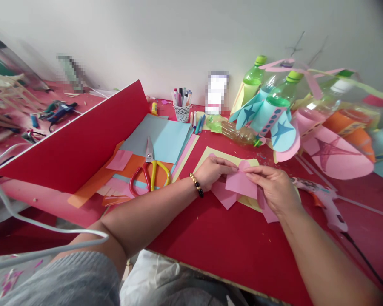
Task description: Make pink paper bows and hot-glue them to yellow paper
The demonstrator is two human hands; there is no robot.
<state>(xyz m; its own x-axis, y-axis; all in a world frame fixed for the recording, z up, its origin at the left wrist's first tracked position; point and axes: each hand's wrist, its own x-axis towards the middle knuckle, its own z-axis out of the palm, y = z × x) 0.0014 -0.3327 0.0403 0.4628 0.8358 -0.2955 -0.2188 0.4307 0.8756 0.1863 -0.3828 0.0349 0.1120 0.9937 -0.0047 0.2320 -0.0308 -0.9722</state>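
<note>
Since the pink paper (pixel 241 182) is light, limp and easily creased, best taken by its edges, the left hand (pixel 212 170) and right hand (pixel 271 189) both pinch it between fingertips and thumb, at one o'clock on the red tabletop (pixel 230 255).

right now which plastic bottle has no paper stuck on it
The clear and green bottle, lying on its side on the red table right of the marker cup; the other bottles, like the blue-starred one, carry paper fins.
</note>
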